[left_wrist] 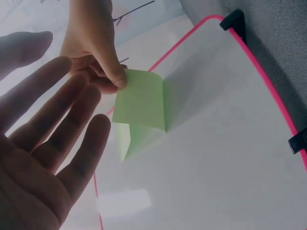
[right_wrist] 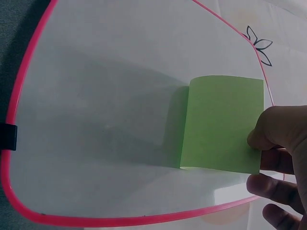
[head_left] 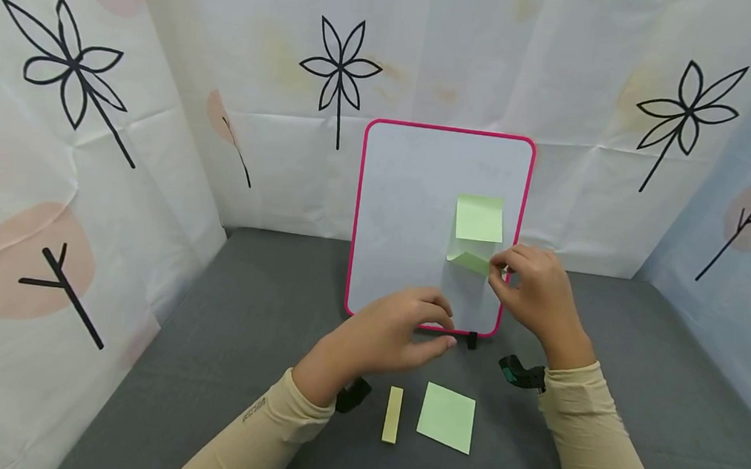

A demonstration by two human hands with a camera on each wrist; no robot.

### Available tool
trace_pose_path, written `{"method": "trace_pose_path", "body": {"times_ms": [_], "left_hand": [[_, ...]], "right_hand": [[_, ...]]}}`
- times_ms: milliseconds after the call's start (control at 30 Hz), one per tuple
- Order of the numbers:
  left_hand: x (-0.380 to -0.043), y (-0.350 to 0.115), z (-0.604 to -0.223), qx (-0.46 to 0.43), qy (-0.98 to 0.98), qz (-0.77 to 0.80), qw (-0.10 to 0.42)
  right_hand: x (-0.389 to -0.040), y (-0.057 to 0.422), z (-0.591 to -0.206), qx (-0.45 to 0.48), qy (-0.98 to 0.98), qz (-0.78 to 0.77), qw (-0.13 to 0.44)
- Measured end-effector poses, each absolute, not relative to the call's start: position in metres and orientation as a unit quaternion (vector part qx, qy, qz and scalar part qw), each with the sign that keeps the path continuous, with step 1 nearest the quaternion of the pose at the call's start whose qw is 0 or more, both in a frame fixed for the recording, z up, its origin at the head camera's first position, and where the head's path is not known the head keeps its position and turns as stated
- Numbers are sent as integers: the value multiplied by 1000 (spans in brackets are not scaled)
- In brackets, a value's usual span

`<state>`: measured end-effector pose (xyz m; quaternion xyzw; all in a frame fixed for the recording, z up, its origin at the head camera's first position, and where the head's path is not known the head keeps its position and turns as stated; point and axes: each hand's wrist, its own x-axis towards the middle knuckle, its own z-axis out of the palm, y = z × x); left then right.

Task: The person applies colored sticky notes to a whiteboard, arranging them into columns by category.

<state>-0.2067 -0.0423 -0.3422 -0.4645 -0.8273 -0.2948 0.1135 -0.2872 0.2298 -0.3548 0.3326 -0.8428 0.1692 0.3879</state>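
Green sticky note (head_left: pixel 480 218) on the pink-edged whiteboard (head_left: pixel 404 215), at three o'clock from the board's centre, with a lower flap bent out toward the viewer. Cannot tell whether made of one folded sheet or two. Pinched at the flap's end, at five o'clock on the note, between thumb and forefinger of the right hand (head_left: pixel 537 289), with its other fingers bent. At seven o'clock from the note, in front of the board's lower edge, the left hand (head_left: pixel 394 333), with fingers spread apart and slightly bent. On the grey table (head_left: pixel 260 329), at six o'clock from the left hand, a yellow strip (head_left: pixel 392 415); at five o'clock, a flat green sheet (head_left: pixel 446 418). Beyond the board, at twelve o'clock, white cloth (head_left: pixel 444 62) printed with black flowers.
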Motion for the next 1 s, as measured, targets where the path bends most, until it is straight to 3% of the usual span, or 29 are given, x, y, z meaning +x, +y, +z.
{"method": "trace_pose_path", "body": {"times_ms": [533,1000], "left_hand": [[-226,-37,-346,-415,-829,-316,199],[-250,-21,-353,-368,-855,-316,184]], "right_hand": [[-286,229,-357,334,-852,176,363],[-284,227,-360,335,-863,176,335]]}}
